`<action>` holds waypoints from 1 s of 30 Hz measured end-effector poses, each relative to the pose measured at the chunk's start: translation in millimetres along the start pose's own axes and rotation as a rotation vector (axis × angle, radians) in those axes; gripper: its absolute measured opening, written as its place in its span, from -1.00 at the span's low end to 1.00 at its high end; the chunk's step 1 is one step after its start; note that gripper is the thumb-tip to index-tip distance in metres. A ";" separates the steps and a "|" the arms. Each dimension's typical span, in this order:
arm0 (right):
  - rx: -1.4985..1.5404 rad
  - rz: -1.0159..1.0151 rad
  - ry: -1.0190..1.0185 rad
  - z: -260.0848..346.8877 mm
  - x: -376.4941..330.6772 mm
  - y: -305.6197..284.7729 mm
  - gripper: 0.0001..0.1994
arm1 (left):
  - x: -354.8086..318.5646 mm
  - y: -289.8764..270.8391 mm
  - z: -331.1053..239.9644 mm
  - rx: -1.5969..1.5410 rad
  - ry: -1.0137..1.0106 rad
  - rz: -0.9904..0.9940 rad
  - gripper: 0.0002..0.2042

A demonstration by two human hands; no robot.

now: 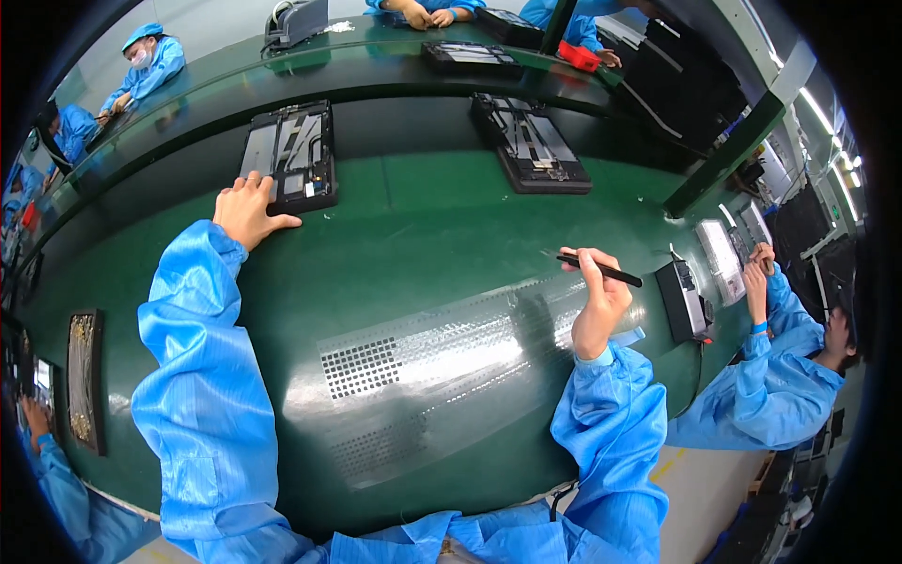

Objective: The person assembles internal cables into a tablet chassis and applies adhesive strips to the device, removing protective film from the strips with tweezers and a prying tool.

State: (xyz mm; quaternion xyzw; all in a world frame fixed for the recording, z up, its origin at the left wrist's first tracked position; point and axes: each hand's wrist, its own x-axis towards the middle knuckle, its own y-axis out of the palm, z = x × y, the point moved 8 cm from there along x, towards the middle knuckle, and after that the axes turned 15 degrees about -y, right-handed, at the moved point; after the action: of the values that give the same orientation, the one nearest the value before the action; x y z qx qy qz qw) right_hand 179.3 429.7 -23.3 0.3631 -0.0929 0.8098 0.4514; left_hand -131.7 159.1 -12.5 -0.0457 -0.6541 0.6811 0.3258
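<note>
My left hand (247,209) grips the near left corner of a black tray (324,199), its fingers over the edge and the thumb along the near side. In that tray lies an opened tablet-like device (299,146) with silver panels and ribbon cables. My right hand (603,305) is closed round black tweezers (620,274), held above the table. Their thin tips point left, with nothing visible between them. Below the tweezers a long clear plastic sheet (460,352) lies flat, bearing rows of small black square pads (362,367) at its left part.
A second black tray with an opened device (534,146) lies at the back. A black box-shaped device (684,299) stands at right, beside a co-worker (775,376). A long dark tray (85,381) lies at left. A raised shelf (395,85) and a green post (723,164) border the table (423,244).
</note>
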 end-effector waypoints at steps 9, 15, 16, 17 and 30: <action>0.058 0.111 0.099 6.4 -20.8 10.5 -0.89 | -73.9 -17.5 -39.8 -0.230 0.097 -0.223 -0.80; 0.163 0.230 0.324 15.3 -53.4 37.1 -0.89 | -129.0 -60.6 -98.8 -0.642 0.404 -0.014 -0.83; 0.267 0.215 0.458 10.5 -62.3 44.7 -0.89 | -141.8 -62.9 -108.1 -0.654 0.482 0.066 -0.77; 0.285 0.256 0.505 7.0 -69.3 50.9 -0.89 | -154.4 -59.2 -113.9 -0.666 0.521 0.186 -0.71; -0.170 0.725 0.245 31.4 -95.4 83.7 -0.87 | -187.3 -41.2 -120.7 -0.489 0.525 0.264 -0.55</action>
State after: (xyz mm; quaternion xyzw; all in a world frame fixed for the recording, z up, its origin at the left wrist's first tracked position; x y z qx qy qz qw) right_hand 159.6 303.2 -50.0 0.1686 -0.2274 0.9435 0.1723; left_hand 89.8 165.9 -59.6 -0.3785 -0.6801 0.5063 0.3713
